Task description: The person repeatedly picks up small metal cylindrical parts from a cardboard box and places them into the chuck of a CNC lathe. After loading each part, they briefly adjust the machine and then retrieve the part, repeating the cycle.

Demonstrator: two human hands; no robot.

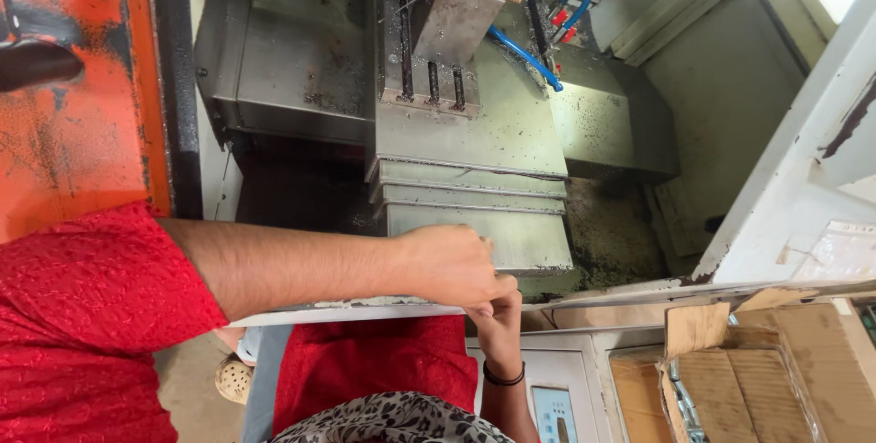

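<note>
We see the left hand [453, 263] curled narrow on the machine's sill [365, 308]; the right hand [499, 326] reaches up from below, touching the left, its grip too hidden to tell; stepped metal covers [474, 197] lie just behind; cardboard box [776, 370] sits at right.

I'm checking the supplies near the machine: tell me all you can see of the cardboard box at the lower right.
The cardboard box is brown corrugated board, worn and open at the top, with torn, bent flaps. It sits at the lower right beside the pale control cabinet, below the machine's white door frame. Something metallic shows at its inner left edge. Neither hand touches it.
</note>
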